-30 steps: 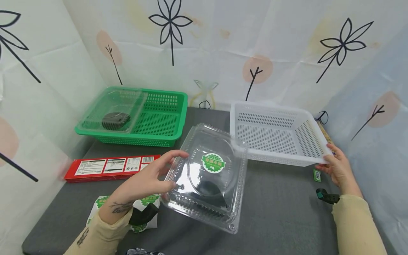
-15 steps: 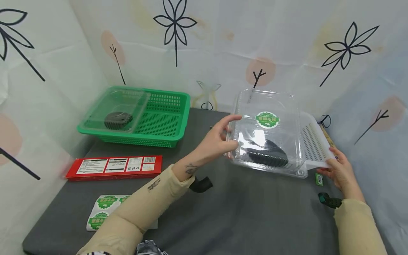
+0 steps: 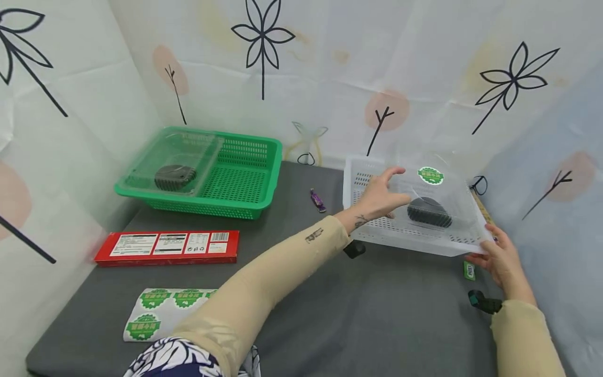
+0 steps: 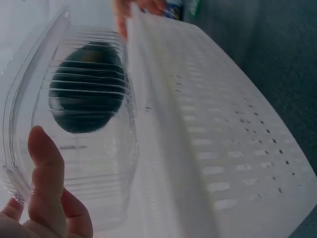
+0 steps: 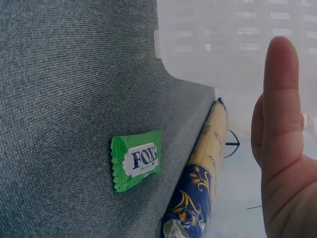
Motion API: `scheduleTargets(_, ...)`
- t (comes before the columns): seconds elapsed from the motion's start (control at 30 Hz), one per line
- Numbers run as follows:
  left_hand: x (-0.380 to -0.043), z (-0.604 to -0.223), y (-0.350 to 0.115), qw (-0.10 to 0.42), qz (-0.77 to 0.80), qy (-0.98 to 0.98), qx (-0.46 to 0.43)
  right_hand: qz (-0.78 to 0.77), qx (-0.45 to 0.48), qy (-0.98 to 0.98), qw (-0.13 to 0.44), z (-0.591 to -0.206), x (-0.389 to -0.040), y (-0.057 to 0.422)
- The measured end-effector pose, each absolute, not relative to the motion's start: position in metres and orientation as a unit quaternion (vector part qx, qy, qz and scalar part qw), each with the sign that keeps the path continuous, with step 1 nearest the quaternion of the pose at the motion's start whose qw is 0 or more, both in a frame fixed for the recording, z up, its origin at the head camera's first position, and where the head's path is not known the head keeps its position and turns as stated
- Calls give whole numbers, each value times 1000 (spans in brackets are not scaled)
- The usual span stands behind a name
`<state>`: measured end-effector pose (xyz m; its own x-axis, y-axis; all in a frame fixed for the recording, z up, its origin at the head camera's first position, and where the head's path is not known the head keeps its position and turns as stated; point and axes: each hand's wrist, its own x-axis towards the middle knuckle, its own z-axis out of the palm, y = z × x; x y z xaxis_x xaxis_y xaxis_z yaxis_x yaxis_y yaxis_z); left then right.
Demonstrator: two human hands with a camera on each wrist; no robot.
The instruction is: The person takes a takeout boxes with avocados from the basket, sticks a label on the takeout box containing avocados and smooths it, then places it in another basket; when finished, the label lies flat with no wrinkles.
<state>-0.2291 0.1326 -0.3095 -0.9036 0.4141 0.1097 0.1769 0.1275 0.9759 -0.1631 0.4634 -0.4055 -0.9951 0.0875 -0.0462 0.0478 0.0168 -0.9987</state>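
In the head view my left hand (image 3: 377, 198) holds a clear plastic clamshell box (image 3: 456, 201) by its left edge, thumb on one side and fingers on the other. The box overlaps the inside of the white perforated basket (image 3: 400, 236). A round green sticker (image 3: 431, 176) marks its lid, and a dark oval thing (image 4: 89, 89) lies inside. My right hand (image 3: 504, 256) pinches the basket's front right corner. Seen from the right wrist, my thumb (image 5: 281, 99) lies along the basket's wall.
A green basket (image 3: 261, 183) at back left bears another clear box with a dark thing in it. Also around are a red box (image 3: 169, 248), a sticker sheet (image 3: 165, 314), a purple wrapped candy (image 3: 317, 201), a green candy (image 5: 138, 159) and a spaghetti pack (image 5: 198, 178).
My left hand has carried the clear box rightward and back, from over the table to the white basket. The purple candy has come into view. My right hand stays at the basket's corner.
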Motion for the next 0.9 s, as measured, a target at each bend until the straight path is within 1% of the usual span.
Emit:
scheduleTargets(0.17, -242, -327, 148, 111, 628, 752, 169, 690, -49, -722, 15, -421, -170, 475)
scheduleTargets(0.23, -242, -331, 153, 123, 628, 752, 156, 688, -53, -724, 12, -411, -163, 465)
scheduleTargets(0.3, -241, -335, 159, 133, 626, 755, 144, 690, -58, -721, 15, -415, -162, 467)
scheduleTargets(0.47, -238, -342, 170, 147, 611, 764, 147, 697, -58, -715, 27, -436, -170, 488)
scheduleTargets(0.6, -237, -348, 175, 144, 612, 763, 151, 701, -51, -711, 38, -445, -176, 498)
scheduleTargets(0.73, -240, -353, 176, 141, 618, 758, 153, 699, -65, -711, 43, -448, -181, 500)
scheduleTargets(0.9, -244, -356, 176, 162, 637, 742, 136, 685, -69, -725, 34, -439, -180, 494)
